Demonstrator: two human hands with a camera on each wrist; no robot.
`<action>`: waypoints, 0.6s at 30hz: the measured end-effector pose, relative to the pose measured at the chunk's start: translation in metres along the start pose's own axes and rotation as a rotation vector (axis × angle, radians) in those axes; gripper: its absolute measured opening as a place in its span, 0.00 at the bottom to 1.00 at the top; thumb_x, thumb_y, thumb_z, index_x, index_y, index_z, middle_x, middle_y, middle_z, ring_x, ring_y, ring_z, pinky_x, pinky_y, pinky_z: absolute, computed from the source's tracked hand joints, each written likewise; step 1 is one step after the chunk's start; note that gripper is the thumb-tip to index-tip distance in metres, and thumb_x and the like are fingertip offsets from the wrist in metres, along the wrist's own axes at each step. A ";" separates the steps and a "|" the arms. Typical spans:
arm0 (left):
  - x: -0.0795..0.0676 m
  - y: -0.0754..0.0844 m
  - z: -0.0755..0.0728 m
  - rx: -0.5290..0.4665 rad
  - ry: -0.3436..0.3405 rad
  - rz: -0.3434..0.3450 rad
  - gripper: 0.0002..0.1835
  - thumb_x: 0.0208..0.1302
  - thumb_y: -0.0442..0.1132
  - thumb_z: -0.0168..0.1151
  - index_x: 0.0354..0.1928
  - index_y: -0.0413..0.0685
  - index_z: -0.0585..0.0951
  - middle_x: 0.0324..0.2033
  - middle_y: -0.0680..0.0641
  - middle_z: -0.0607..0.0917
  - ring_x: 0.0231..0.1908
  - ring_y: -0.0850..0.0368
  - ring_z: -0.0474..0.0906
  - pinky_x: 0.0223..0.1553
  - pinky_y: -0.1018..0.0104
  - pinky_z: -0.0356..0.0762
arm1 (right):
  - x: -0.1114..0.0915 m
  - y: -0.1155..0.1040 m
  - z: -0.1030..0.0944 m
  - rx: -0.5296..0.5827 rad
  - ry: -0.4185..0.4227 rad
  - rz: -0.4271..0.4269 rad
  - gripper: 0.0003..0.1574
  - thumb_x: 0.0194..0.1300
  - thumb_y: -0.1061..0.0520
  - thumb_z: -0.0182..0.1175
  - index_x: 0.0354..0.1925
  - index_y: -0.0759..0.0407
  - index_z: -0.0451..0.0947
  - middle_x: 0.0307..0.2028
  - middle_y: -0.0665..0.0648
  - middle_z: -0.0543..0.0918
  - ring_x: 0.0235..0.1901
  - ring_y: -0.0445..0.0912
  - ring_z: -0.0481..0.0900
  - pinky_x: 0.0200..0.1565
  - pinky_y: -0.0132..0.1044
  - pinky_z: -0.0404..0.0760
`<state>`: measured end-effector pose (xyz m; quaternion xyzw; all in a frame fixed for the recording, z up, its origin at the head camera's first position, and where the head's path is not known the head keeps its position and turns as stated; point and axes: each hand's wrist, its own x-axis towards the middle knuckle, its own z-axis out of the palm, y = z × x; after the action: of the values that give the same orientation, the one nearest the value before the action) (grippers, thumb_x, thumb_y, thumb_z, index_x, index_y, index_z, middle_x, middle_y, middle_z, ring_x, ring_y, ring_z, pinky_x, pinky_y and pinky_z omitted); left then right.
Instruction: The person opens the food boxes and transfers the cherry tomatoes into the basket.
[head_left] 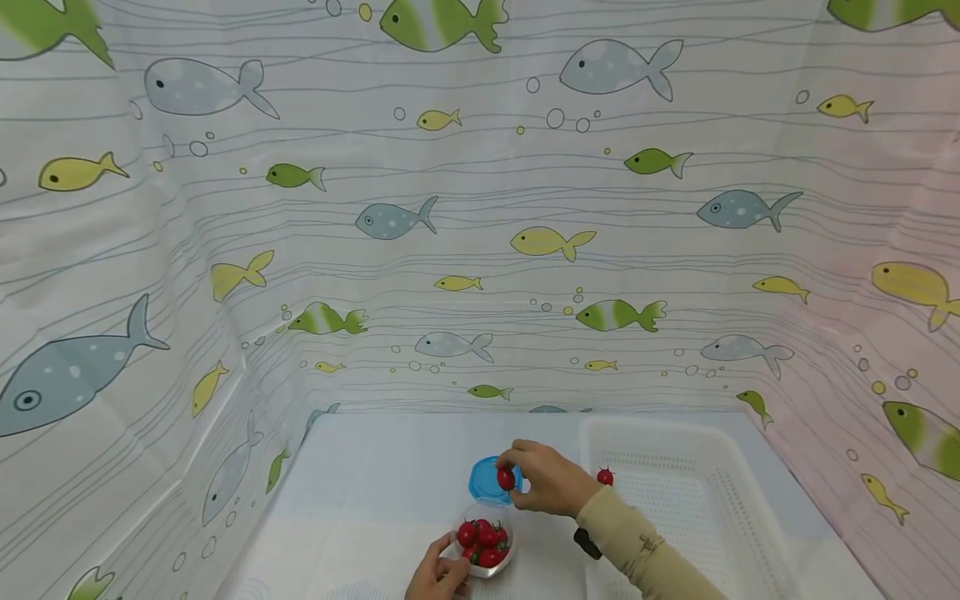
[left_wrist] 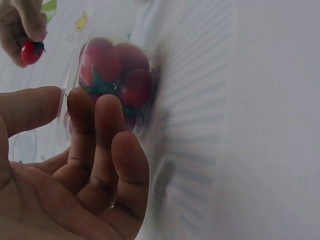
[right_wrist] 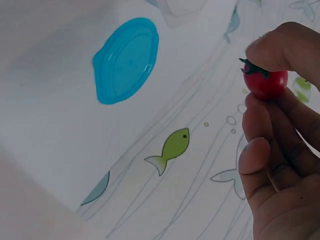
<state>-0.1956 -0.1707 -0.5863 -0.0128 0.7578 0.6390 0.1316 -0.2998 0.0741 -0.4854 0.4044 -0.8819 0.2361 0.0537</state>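
Fish-printed sheeting hangs behind and to both sides of the pale bench (head_left: 375, 467), which is covered in a light cloth. Near the front edge, about midway along it, stands a small clear tub (head_left: 486, 546) heaped with glossy red cherry tomatoes, some with dark green stalks showing. The left hand (head_left: 438, 577) rests at the tub's near side, fingers curled against its wall. Just behind the tub lies a round blue lid (head_left: 483, 482), flat on the bench. Above the lid the right hand (head_left: 546, 479) pinches a single cherry tomato (head_left: 506, 478) between thumb and fingertips, clear of the tub. A white slotted basket (head_left: 720, 500) sits toward the right edge, and one more tomato (head_left: 604, 477) shows by the basket's near-left rim, beside the right hand.

From the left wrist the tub's (left_wrist: 117, 82) clear wall appears blurred, the packed tomatoes pressed against it with their green stalks plain, and the left hand's fingers (left_wrist: 107, 150) bent beside it; whether they touch the wall cannot be told. The pinched tomato (left_wrist: 31, 51) shows small in the top left corner there. From the right wrist the pinched tomato (right_wrist: 265, 81) is close and sharp, its star-shaped green calyx under the fingertip (right_wrist: 280, 47), and the blue lid (right_wrist: 126, 60) shows its raised rim.
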 end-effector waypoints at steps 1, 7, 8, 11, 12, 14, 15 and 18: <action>0.000 0.000 0.000 0.001 -0.001 -0.001 0.43 0.75 0.47 0.58 0.68 0.15 0.52 0.31 0.49 0.84 0.33 0.50 0.85 0.37 0.58 0.83 | -0.002 0.002 -0.003 -0.003 0.018 -0.002 0.25 0.56 0.58 0.75 0.53 0.55 0.83 0.42 0.48 0.81 0.38 0.37 0.76 0.43 0.27 0.80; 0.000 -0.001 -0.002 0.000 -0.019 -0.013 0.44 0.74 0.48 0.59 0.68 0.15 0.51 0.32 0.49 0.84 0.35 0.50 0.85 0.38 0.56 0.83 | -0.012 0.012 -0.017 -0.083 0.120 0.018 0.24 0.60 0.54 0.74 0.54 0.51 0.83 0.43 0.47 0.83 0.39 0.38 0.78 0.41 0.30 0.82; 0.000 -0.001 -0.002 -0.002 -0.020 -0.012 0.44 0.74 0.49 0.59 0.68 0.15 0.51 0.32 0.49 0.84 0.35 0.49 0.85 0.38 0.56 0.83 | -0.013 0.014 -0.019 -0.099 0.134 0.027 0.24 0.60 0.53 0.74 0.54 0.51 0.82 0.44 0.47 0.83 0.38 0.38 0.78 0.41 0.30 0.82; 0.000 -0.002 -0.002 -0.006 -0.018 -0.012 0.45 0.74 0.50 0.60 0.68 0.15 0.51 0.32 0.49 0.84 0.35 0.49 0.85 0.38 0.56 0.83 | -0.019 0.021 -0.026 -0.129 0.169 0.063 0.24 0.60 0.52 0.74 0.55 0.49 0.82 0.44 0.46 0.84 0.37 0.38 0.78 0.39 0.31 0.82; 0.000 -0.002 -0.001 -0.003 -0.017 -0.011 0.45 0.74 0.50 0.60 0.68 0.15 0.52 0.32 0.49 0.84 0.35 0.49 0.85 0.38 0.56 0.83 | -0.020 0.023 -0.028 -0.134 0.180 0.076 0.24 0.60 0.51 0.74 0.55 0.50 0.82 0.45 0.46 0.84 0.36 0.38 0.78 0.39 0.31 0.82; 0.001 -0.002 -0.001 0.001 -0.015 -0.013 0.45 0.74 0.50 0.60 0.68 0.15 0.52 0.31 0.50 0.84 0.35 0.50 0.85 0.38 0.56 0.83 | -0.025 0.027 -0.033 -0.140 0.198 0.105 0.24 0.61 0.50 0.74 0.55 0.50 0.82 0.45 0.46 0.84 0.35 0.38 0.79 0.38 0.31 0.82; 0.001 -0.002 -0.001 0.003 -0.014 -0.016 0.45 0.73 0.50 0.60 0.68 0.15 0.52 0.31 0.50 0.84 0.35 0.50 0.85 0.38 0.56 0.83 | -0.027 0.030 -0.035 -0.143 0.206 0.121 0.25 0.60 0.50 0.74 0.55 0.50 0.82 0.46 0.47 0.85 0.35 0.39 0.79 0.37 0.31 0.81; 0.002 -0.002 0.000 0.008 -0.013 -0.018 0.45 0.74 0.49 0.60 0.68 0.15 0.52 0.31 0.50 0.84 0.35 0.50 0.85 0.39 0.55 0.83 | -0.034 0.038 -0.041 -0.156 0.231 0.170 0.26 0.60 0.48 0.74 0.56 0.50 0.83 0.47 0.47 0.85 0.34 0.39 0.78 0.35 0.31 0.80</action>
<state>-0.1974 -0.1712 -0.5887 -0.0148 0.7593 0.6348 0.1425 -0.3084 0.1376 -0.4733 0.2932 -0.9165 0.2157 0.1659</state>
